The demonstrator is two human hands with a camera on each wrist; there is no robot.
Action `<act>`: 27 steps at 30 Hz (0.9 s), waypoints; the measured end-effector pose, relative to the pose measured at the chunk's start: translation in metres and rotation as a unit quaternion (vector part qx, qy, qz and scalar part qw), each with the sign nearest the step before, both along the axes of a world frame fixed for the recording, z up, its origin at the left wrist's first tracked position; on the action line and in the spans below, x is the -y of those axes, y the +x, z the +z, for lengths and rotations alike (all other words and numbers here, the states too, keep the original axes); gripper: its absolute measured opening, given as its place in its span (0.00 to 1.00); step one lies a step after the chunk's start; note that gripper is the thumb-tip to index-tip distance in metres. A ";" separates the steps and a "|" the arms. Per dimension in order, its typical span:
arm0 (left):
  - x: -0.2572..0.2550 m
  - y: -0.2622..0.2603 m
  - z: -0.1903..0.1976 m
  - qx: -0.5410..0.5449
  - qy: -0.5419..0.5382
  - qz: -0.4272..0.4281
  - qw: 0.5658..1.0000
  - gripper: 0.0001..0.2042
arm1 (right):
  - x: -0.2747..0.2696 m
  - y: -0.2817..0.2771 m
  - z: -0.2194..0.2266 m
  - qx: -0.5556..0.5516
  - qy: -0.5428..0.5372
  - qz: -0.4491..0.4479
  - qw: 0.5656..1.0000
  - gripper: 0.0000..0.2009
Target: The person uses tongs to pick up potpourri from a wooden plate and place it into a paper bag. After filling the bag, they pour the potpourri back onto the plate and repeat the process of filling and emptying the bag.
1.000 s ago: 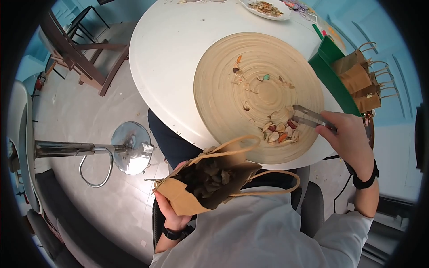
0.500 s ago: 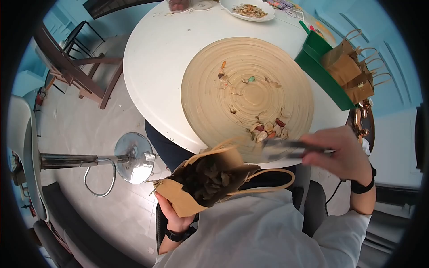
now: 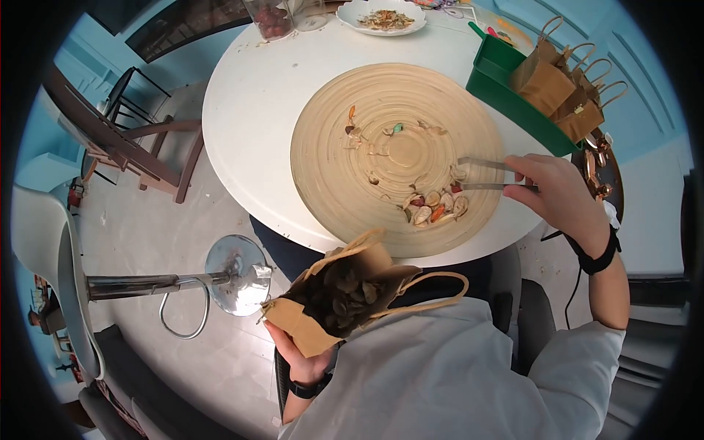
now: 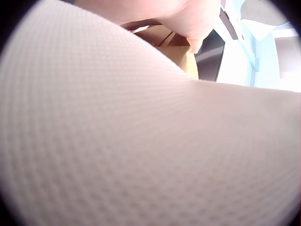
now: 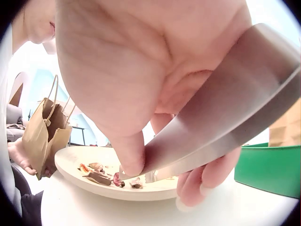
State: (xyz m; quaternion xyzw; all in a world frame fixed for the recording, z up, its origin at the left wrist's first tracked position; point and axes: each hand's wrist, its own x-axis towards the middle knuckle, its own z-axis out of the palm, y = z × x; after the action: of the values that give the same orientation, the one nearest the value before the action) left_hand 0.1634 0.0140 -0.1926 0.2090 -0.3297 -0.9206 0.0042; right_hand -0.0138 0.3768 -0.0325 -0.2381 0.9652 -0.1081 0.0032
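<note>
My left hand grips a brown paper bag from below, its mouth tipped up. Inside the bag lie dark, leaf-like dried pieces. My right hand holds metal tongs between thumb and fingers, their arms spread apart. The tong tips stand over the right side of a round, ringed wooden plate, right by a heap of dried petal-like pieces in cream, red and orange. In the right wrist view, the thumb presses along the tongs.
A green bin with several small paper bags stands at the table's right. At the back are a white dish of dried shreds and a clear container of red things. A metal-based stool is at the left.
The tongs went from the plate's right side down toward the bag, then back up to the heap with their arms spread. The left hand keeps holding the bag. The head view has shifted.
</note>
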 end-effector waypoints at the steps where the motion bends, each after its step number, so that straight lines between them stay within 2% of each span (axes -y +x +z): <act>1: 0.001 0.000 0.000 -0.004 0.001 0.000 1.000 0.39 | -0.001 -0.001 -0.003 -0.007 -0.018 0.014 1.000 0.14; 4: 0.002 0.000 0.001 -0.038 0.039 -0.015 0.998 0.37 | -0.002 -0.003 -0.007 -0.007 -0.007 0.018 1.000 0.13; 8: 0.006 0.001 -0.004 -0.033 0.034 -0.015 0.999 0.36 | -0.003 -0.002 -0.009 -0.015 -0.006 0.015 1.000 0.12; 10: 0.010 0.003 -0.007 -0.036 0.067 -0.040 0.996 0.35 | -0.003 -0.001 -0.009 -0.034 0.007 0.013 0.999 0.11; 14: 0.000 -0.004 0.015 -0.022 0.050 -0.036 0.998 0.35 | -0.006 -0.002 -0.008 -0.036 -0.001 0.021 0.999 0.11; 16: -0.003 -0.005 0.024 0.003 0.047 -0.032 0.998 0.35 | -0.007 -0.003 -0.004 -0.024 -0.049 0.003 0.999 0.12; 21: 0.004 0.002 0.012 -0.031 0.089 -0.046 0.994 0.35 | -0.008 -0.004 -0.002 -0.012 -0.045 -0.004 0.999 0.14; 23: 0.001 0.002 0.011 0.010 0.042 -0.030 0.999 0.36 | -0.009 -0.009 -0.006 -0.011 -0.049 0.005 0.999 0.14; 24: 0.007 0.005 0.003 -0.027 0.053 -0.066 0.996 0.37 | -0.008 -0.012 -0.007 -0.014 -0.044 0.005 0.999 0.14; 27: -0.001 0.005 0.007 -0.012 0.054 -0.071 0.996 0.38 | -0.007 -0.024 -0.004 -0.023 -0.033 0.034 0.999 0.13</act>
State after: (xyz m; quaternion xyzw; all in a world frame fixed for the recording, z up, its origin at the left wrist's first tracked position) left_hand 0.1682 0.0145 -0.1854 0.1738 -0.2937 -0.9375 -0.0681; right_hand -0.0374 0.3843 -0.0369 -0.2733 0.9523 -0.1338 -0.0233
